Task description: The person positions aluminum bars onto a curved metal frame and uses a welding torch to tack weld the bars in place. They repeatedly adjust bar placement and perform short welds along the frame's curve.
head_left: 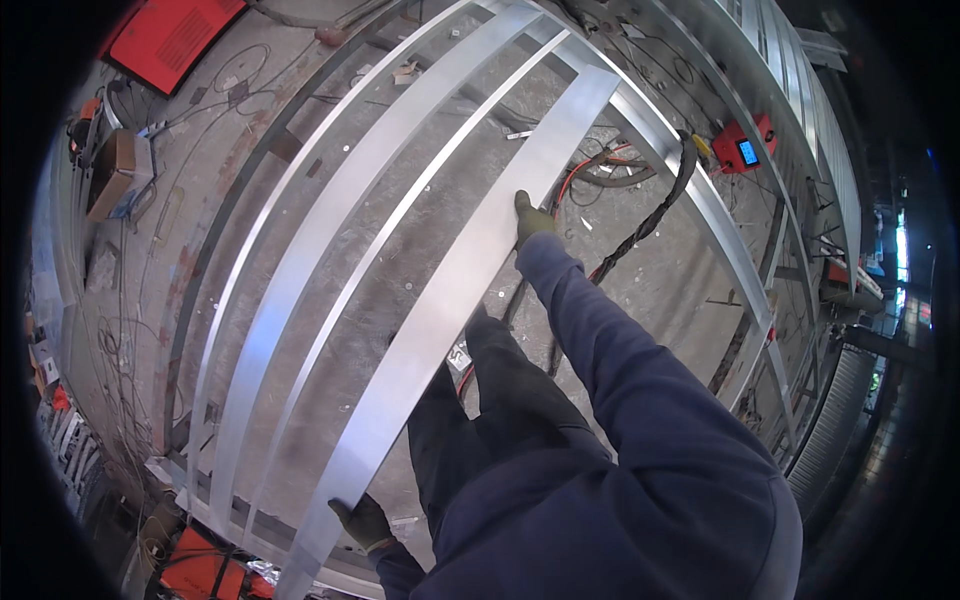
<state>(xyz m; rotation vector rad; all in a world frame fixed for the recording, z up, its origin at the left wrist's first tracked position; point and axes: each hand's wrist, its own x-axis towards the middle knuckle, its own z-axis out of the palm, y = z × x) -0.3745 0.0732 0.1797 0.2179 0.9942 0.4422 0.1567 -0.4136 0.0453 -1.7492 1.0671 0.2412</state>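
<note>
silver metal fills the view: a long flat metal strip (455, 290) runs from the lower left up toward the top right, and the person has both gloved hands on it. the left hand (362, 522) sits low near the bottom edge of the picture, fingers curled around the strip's near end, gripping its edge. the right hand (533, 221), in a greenish glove, is stretched far out on a dark blue sleeve (620, 370), with the fingers wrapped over the right edge of the strip about midway along its length. the strip lies over a frame of bars (330, 220), several more pale metal bars running roughly side by side to its left, with a thinner one between them. under all of it is a grey concrete floor (200, 170) scattered with cables and small bits. a black braided hose (650, 215) snakes just right of the right hand, next to red cables. further right, a small red box with a blue screen (743, 148) sits by another metal rail. up at the top left there is a red machine (170, 35), and a brown cardboard box (112, 172) rests at the left edge. the person's dark trouser legs (480, 400) show below the strip.
</note>
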